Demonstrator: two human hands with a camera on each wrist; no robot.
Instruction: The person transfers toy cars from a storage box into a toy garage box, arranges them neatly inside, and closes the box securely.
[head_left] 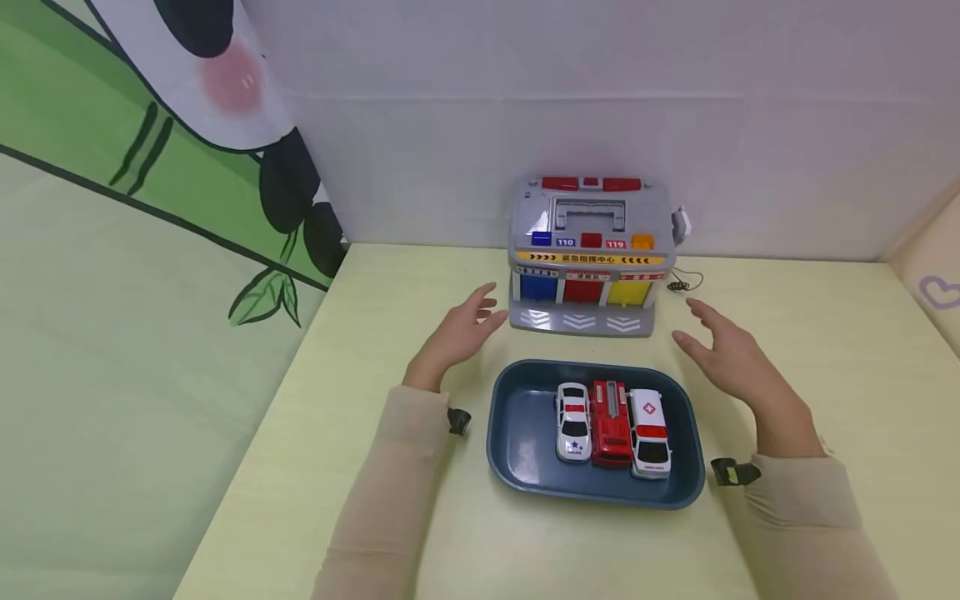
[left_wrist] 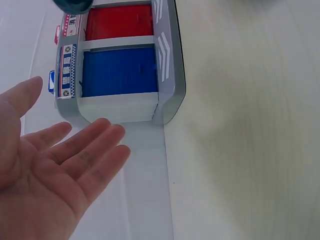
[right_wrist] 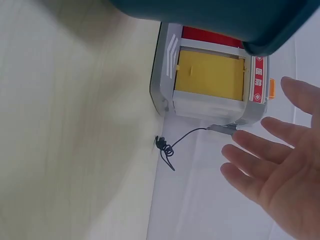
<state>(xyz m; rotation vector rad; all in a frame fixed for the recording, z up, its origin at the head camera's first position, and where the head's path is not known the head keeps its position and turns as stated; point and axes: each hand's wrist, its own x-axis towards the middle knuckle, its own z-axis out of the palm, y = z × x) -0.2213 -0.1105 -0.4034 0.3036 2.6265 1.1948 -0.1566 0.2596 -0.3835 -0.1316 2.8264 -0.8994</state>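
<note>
Head view: toy garage, tray, three toy vehicles; both hands free.
Garage (head_left: 590,258) upright at the back of the counter (head_left: 330,375); tray (head_left: 525,442) in front, holding police car (head_left: 573,423), fire truck (head_left: 611,423) and ambulance (head_left: 650,435) side by side. Left hand (head_left: 459,333) and right hand (head_left: 727,358) flank the garage, fingers (left_wrist: 102,145) loosely extended, grasping nothing. Risks, I judge: a low sleeve (head_left: 408,454) could bump the tray and jostle its load; right fingers could snag the black cord (head_left: 681,285) and tug the garage askew.
</note>
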